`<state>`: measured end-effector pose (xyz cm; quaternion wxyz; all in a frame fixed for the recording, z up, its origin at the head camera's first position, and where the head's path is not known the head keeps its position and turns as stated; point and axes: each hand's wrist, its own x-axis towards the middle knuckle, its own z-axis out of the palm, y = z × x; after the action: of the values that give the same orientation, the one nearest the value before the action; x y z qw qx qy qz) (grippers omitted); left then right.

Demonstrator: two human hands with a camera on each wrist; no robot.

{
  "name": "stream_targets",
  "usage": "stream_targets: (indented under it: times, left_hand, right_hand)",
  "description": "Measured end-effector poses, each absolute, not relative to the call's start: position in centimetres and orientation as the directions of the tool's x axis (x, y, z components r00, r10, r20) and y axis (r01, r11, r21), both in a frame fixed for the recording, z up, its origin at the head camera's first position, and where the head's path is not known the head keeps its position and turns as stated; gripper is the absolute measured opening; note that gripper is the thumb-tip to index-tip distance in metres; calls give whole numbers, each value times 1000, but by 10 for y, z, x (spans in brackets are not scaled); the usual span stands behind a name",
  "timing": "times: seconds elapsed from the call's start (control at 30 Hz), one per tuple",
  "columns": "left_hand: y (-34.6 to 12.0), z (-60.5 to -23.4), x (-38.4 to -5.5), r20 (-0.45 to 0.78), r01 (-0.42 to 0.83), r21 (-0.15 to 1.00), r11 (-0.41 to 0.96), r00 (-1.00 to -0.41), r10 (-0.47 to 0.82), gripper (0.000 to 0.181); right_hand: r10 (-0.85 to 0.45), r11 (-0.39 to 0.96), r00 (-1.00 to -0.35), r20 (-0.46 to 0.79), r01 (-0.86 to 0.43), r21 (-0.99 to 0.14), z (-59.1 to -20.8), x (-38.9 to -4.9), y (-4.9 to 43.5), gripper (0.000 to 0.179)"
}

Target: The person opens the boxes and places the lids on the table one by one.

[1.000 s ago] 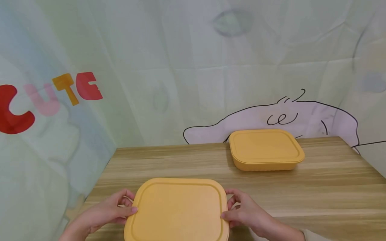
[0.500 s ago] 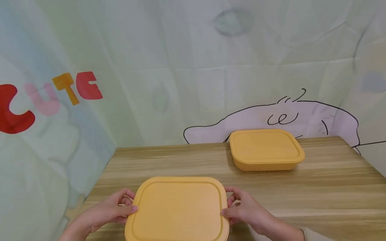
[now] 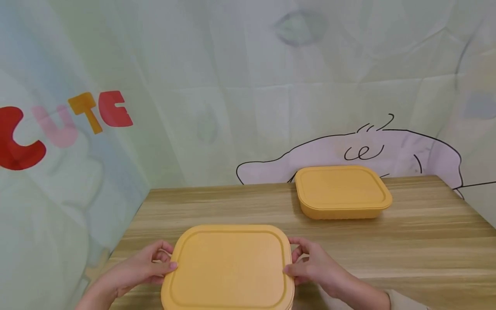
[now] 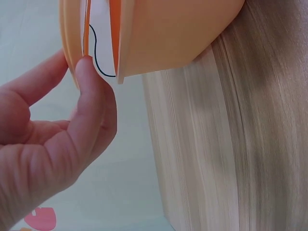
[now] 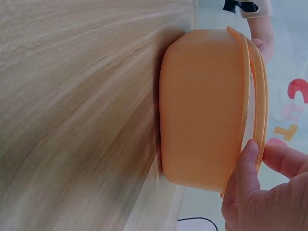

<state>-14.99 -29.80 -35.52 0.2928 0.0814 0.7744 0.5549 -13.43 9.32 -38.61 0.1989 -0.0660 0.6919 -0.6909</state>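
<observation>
A yellow-orange rounded rectangular lid (image 3: 232, 269) lies over a deep box (image 5: 202, 110) of the same colour at the front of the table. My left hand (image 3: 139, 269) pinches the lid's left edge, thumb on top and fingertips beneath. At the opposite edge my right hand (image 3: 319, 271) pinches it the same way. Both wrist views show a gap between the lid and the box rim (image 4: 121, 43); seen from the right wrist, it narrows toward one end. The box stands on the table, and the lid hides its inside from the head view.
Another yellow-orange box (image 3: 342, 191) with its lid on stands at the back right of the wood-grain table (image 3: 217, 206). A printed curtain (image 3: 248, 107) hangs close behind the table and along its left side.
The lid has shifted slightly up in the head view, and more of its near edge shows. Both hands keep their pinch and move with it. The back box stays put.
</observation>
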Motion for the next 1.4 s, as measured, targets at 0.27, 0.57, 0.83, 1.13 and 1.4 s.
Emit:
stream_targets:
  times: [0.27, 0.57, 0.83, 1.13, 1.4]
  left_hand:
    - [-297, -353, -151, -357, -191, 907, 375, -822, 445, 39]
    - [-298, -353, -153, -352, -188, 909, 371, -824, 444, 39]
    - [-298, -354, -153, -346, -187, 912, 364, -829, 440, 39]
    - [-297, -355, -152, -330, -173, 917, 360, -837, 437, 40]
    - [-295, -355, -153, -321, -169, 921, 350, -841, 437, 39]
  right_hand:
    - [-363, 43, -912, -189, 187, -981, -383, -137, 93, 73]
    - [-362, 36, -913, -190, 190, -981, -382, -138, 93, 73]
    - [-358, 35, -915, -188, 188, -982, -382, -140, 94, 74]
    - [-370, 30, -910, -186, 188, -982, -379, -141, 95, 73]
    - [-367, 26, -913, -176, 179, -983, -380, -143, 96, 73]
